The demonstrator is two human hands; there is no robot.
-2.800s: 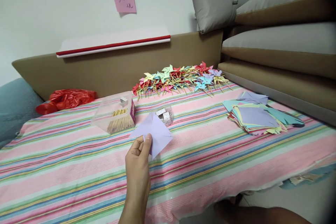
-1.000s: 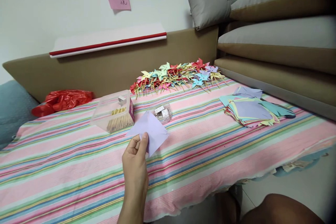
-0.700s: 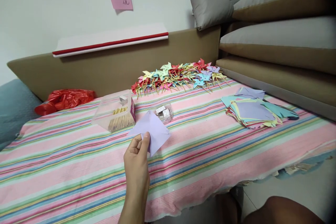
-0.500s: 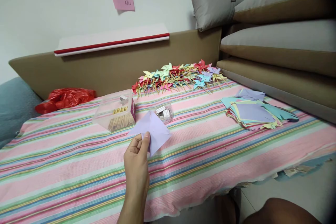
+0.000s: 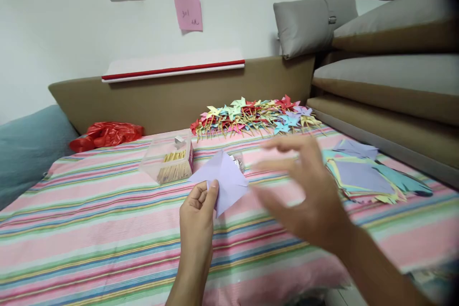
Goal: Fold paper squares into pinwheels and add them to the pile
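Note:
My left hand [image 5: 196, 222] pinches a lilac paper square [image 5: 223, 178] by its lower corner, holding it up over the striped cloth [image 5: 89, 229]. My right hand [image 5: 304, 191] hovers just to the right of the paper, smeared by motion, with its fingers spread and nothing in them. A clear plastic box of wooden sticks [image 5: 168, 162] stands behind the paper on the left. A small clear packet [image 5: 239, 160] lies partly hidden behind the paper.
A heap of finished paper pinwheels [image 5: 251, 114] lies at the back of the cloth. A stack of coloured paper squares [image 5: 366, 177] lies to the right. A red plastic bag [image 5: 107, 135] sits at the back left. Sofa cushions [image 5: 387, 76] rise at the right.
My right hand has come into view from the right and reached toward the lilac paper. The view has shifted left and down. My left hand still holds the paper.

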